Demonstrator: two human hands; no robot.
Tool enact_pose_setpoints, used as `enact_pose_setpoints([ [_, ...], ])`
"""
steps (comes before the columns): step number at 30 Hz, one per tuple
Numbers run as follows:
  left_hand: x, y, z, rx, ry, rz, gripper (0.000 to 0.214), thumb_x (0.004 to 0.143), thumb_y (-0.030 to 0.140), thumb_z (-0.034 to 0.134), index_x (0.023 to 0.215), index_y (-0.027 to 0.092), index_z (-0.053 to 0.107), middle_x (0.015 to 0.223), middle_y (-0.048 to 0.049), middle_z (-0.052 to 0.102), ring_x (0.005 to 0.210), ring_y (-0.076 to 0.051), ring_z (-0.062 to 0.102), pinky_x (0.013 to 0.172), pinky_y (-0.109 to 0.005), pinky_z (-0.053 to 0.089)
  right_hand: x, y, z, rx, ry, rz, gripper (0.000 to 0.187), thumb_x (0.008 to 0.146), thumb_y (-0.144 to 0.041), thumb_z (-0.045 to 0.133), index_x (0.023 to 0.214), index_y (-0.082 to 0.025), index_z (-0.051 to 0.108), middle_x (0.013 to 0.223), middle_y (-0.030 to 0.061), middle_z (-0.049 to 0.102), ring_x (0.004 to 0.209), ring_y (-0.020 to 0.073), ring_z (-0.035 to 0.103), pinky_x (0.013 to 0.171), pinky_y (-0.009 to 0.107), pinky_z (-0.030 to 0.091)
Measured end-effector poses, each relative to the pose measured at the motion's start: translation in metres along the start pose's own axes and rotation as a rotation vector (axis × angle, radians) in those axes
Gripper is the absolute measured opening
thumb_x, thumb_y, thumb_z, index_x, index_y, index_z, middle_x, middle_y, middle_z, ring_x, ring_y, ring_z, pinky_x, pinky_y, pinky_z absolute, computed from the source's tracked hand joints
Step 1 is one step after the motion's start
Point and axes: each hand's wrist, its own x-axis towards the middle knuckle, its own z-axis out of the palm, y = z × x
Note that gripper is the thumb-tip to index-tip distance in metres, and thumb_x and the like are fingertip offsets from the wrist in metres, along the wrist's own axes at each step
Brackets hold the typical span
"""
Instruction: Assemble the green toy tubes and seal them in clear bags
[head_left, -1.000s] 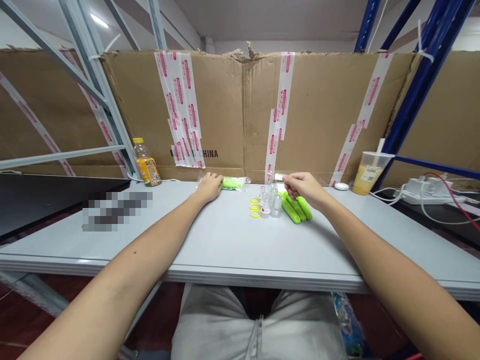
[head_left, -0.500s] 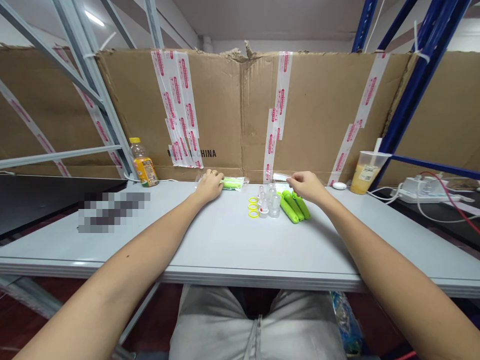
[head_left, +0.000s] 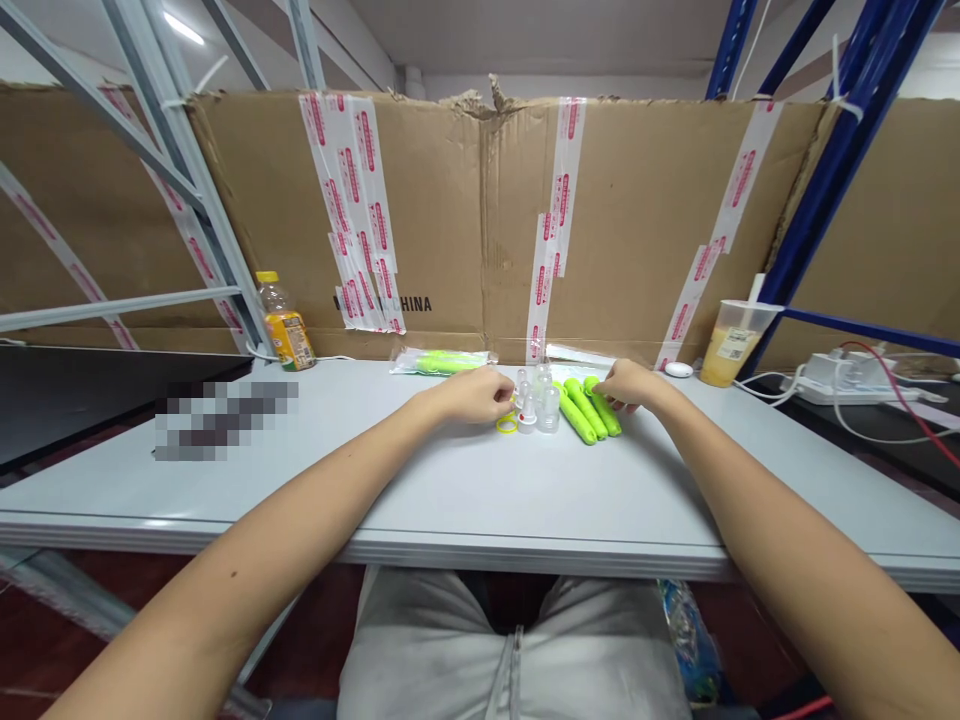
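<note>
Left hand (head_left: 474, 395) bunches over yellow rings (head_left: 507, 425), right hand (head_left: 628, 384) curls on green tubes (head_left: 592, 412), grips unclear; pinch lightly, sparing the clear vials (head_left: 550, 410) between.

Both my bare forearms reach out over the near edge of the bench (head_left: 450, 490) and converge toward its far middle. My left hand (head_left: 476, 395) lies knuckles up, fingers curled in with the tips drawn together; I cannot tell whether they pinch anything. My right hand (head_left: 628, 384) sits palm down to its right, fingers bent toward the surface, the two hands apart.
</note>
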Motion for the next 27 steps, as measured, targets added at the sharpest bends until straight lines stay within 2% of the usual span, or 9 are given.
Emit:
enact_pose_setpoints([
  [5, -0.001, -0.004, 0.001, -0.034, -0.057, -0.014, 0.024, 0.075, 0.036, 0.057, 0.061, 0.021, 0.046, 0.056, 0.0021, 0.047, 0.052, -0.013, 0.037, 0.054, -0.030, 0.023, 0.009, 0.003, 0.008, -0.068, -0.002, 0.004, 0.021, 0.077, -0.026, 0.073, 0.089, -0.010, 0.066, 0.072, 0.0130, 0.070, 0.057, 0.0201, 0.066, 0.048, 0.027, 0.049],
  [10, -0.002, 0.000, 0.000, -0.095, -0.136, -0.041, 0.025, 0.070, 0.032, 0.062, 0.061, 0.021, 0.042, 0.057, 0.0034, 0.046, 0.054, -0.013, 0.038, 0.053, -0.030, 0.024, 0.014, 0.006, 0.011, -0.094, 0.014, 0.005, 0.023, 0.077, -0.030, 0.069, 0.088, -0.009, 0.065, 0.066, 0.0111, 0.067, 0.053, 0.0202, 0.063, 0.046, 0.029, 0.047],
  [14, -0.003, -0.001, -0.003, -0.175, -0.174, -0.031, 0.023, 0.067, 0.026, 0.062, 0.061, 0.020, 0.040, 0.058, 0.0041, 0.043, 0.055, -0.011, 0.037, 0.052, -0.028, 0.025, 0.010, 0.006, 0.005, -0.060, 0.027, 0.038, 0.031, 0.075, -0.032, 0.071, 0.094, -0.009, 0.063, 0.062, 0.0079, 0.064, 0.053, 0.0200, 0.062, 0.046, 0.028, 0.046],
  [17, -0.002, -0.011, -0.005, -0.276, -0.144, -0.017, 0.019, 0.064, 0.022, 0.062, 0.065, 0.020, 0.044, 0.060, 0.0049, 0.045, 0.055, -0.010, 0.039, 0.052, -0.026, 0.028, 0.004, 0.006, -0.006, 0.055, 0.090, 0.046, 0.030, 0.074, -0.028, 0.072, 0.096, -0.010, 0.061, 0.066, 0.0077, 0.065, 0.056, 0.0189, 0.063, 0.047, 0.026, 0.047],
  [19, 0.000, -0.018, -0.007, -0.389, -0.028, 0.003, 0.014, 0.064, 0.020, 0.061, 0.072, 0.019, 0.050, 0.065, 0.0042, 0.052, 0.059, -0.010, 0.046, 0.055, -0.024, 0.033, -0.001, 0.006, -0.014, 0.157, 0.150, 0.006, 0.027, 0.075, -0.025, 0.070, 0.095, -0.011, 0.060, 0.070, 0.0089, 0.066, 0.059, 0.0186, 0.064, 0.049, 0.025, 0.049],
  [22, 0.003, -0.025, -0.009, -0.532, 0.316, 0.012, 0.012, 0.070, 0.020, 0.060, 0.081, 0.017, 0.058, 0.070, 0.0022, 0.057, 0.064, -0.010, 0.051, 0.060, -0.023, 0.039, -0.011, 0.004, -0.023, 0.357, 0.153, -0.088, 0.028, 0.077, -0.022, 0.066, 0.101, -0.013, 0.056, 0.075, 0.0095, 0.067, 0.059, 0.0194, 0.064, 0.051, 0.028, 0.051],
  [24, 0.005, -0.024, -0.010, -0.595, 0.516, 0.007, 0.011, 0.073, 0.023, 0.061, 0.082, 0.017, 0.058, 0.068, 0.0026, 0.054, 0.061, -0.009, 0.048, 0.057, -0.022, 0.037, -0.022, -0.002, -0.026, 0.482, 0.093, -0.170, 0.029, 0.078, -0.021, 0.064, 0.104, -0.015, 0.055, 0.075, 0.0076, 0.065, 0.058, 0.0190, 0.063, 0.051, 0.030, 0.052],
  [27, 0.007, -0.014, -0.010, -0.695, 0.622, 0.014, 0.018, 0.073, 0.025, 0.067, 0.082, 0.018, 0.053, 0.066, 0.0046, 0.051, 0.056, -0.007, 0.044, 0.053, -0.021, 0.035, -0.045, -0.018, -0.028, 0.578, -0.071, -0.318, 0.020, 0.078, -0.020, 0.061, 0.097, -0.017, 0.057, 0.067, 0.0041, 0.061, 0.052, 0.0161, 0.058, 0.047, 0.028, 0.048],
])
